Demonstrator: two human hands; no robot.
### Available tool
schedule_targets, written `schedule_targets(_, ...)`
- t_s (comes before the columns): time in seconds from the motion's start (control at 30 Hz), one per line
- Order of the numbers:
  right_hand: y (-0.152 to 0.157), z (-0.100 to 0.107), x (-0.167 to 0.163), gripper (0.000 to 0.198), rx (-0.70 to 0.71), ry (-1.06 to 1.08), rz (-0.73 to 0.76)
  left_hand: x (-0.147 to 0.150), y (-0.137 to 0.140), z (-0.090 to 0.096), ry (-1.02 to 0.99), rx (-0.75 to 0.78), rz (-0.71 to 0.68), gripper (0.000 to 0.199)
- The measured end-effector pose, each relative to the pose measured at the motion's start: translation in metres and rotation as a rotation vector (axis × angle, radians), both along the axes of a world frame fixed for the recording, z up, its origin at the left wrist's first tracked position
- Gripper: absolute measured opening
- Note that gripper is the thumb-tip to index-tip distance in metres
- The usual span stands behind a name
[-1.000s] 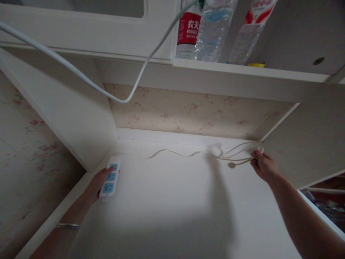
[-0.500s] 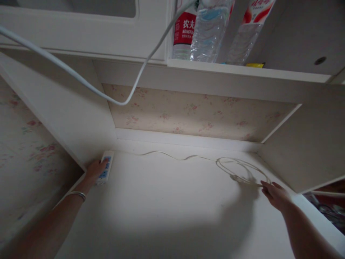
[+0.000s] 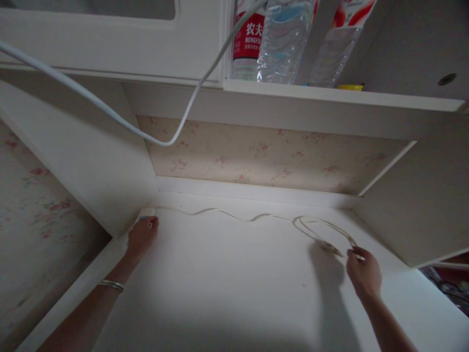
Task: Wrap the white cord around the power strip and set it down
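My left hand [image 3: 141,235] covers a white power strip [image 3: 145,213] pushed into the back left corner of the white desk [image 3: 234,288]; only the strip's far end shows. Its thin white cord [image 3: 234,215] snakes right along the back and ends in a loose coil [image 3: 322,231]. My right hand [image 3: 362,271] pinches the near end of that coil, by the plug, low on the desk at the right. A bracelet sits on my left wrist.
A thick white cable [image 3: 110,110] hangs in a loop from above. On the shelf [image 3: 330,95] overhead stand plastic water bottles [image 3: 282,39]. Floral wallpaper [image 3: 271,156] backs the recess; white side panels close it left and right.
My left hand slid the power strip back into the left corner and now hides it. My right hand drew the coiled cord from the back right corner toward the front.
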State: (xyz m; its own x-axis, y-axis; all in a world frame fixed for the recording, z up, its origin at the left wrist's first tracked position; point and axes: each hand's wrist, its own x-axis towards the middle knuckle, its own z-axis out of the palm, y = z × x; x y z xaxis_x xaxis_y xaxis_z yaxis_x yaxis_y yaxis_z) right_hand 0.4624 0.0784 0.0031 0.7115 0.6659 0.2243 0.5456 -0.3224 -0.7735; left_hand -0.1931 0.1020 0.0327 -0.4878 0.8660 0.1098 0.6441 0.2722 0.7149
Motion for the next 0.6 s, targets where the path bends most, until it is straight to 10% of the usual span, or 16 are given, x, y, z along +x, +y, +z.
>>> schedule_targets(0.33, -0.030, -0.016, -0.261, 0.047, -0.148, 0.307, 0.905, 0.183, -0.045, -0.032, -0.544, -0.060, -0.578, 0.030)
schedule_targets(0.6, -0.049, -0.034, -0.308, 0.038, -0.127, -0.202, 1.064, 0.207, -0.071, -0.061, -0.430, 0.036, -0.644, 0.019)
